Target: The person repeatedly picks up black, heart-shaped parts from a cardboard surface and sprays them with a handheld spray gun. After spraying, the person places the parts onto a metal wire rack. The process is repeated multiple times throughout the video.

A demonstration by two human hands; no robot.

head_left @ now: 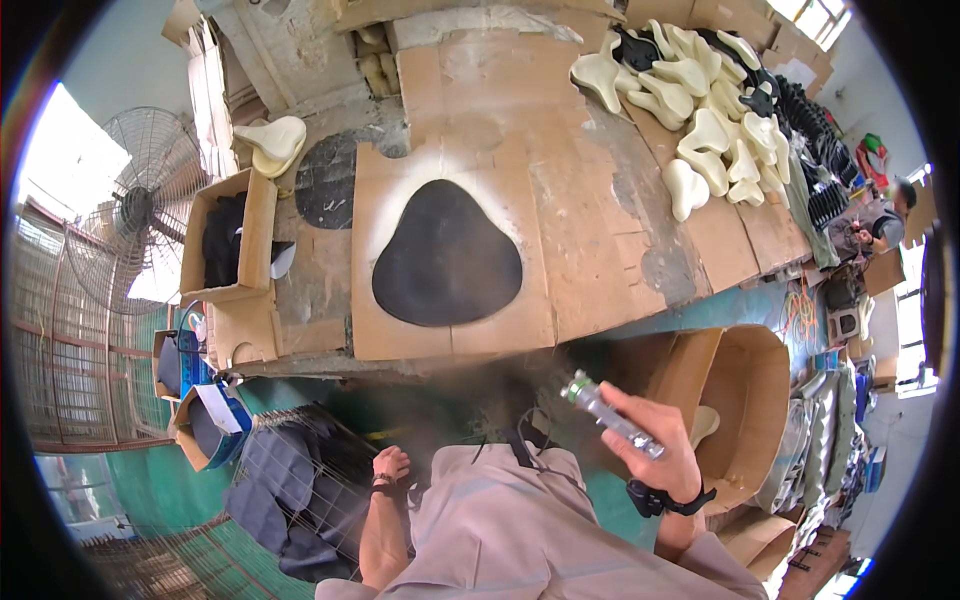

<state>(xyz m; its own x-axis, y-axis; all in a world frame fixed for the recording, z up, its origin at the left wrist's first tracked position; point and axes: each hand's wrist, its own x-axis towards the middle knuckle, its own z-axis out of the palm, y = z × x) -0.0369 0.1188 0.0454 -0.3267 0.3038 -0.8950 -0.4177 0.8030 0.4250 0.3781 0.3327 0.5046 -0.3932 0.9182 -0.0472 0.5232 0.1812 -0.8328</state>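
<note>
My right hand (655,445) is closed around a silver spray gun (612,415) with a green ring near its tip, held over the gap in front of the table. The spray gun points up and left, toward the table. On a cardboard sheet (375,335) lies a black, rounded-triangle saddle cover piece (447,262), with a whitish overspray halo around its upper edges. My left hand (391,463) hangs low beside my body, fingers curled in with nothing visible in them. It is nearest to the dark fabric pieces (290,470) on a wire rack.
Cream foam saddle pads (685,75) are heaped at the far right; a few more (275,140) lie far left. A box of black pieces (230,235) stands on the table's left. A large fan (135,210) is beyond it. An open carton (745,400) stands on my right. Another person (885,225) sits far right.
</note>
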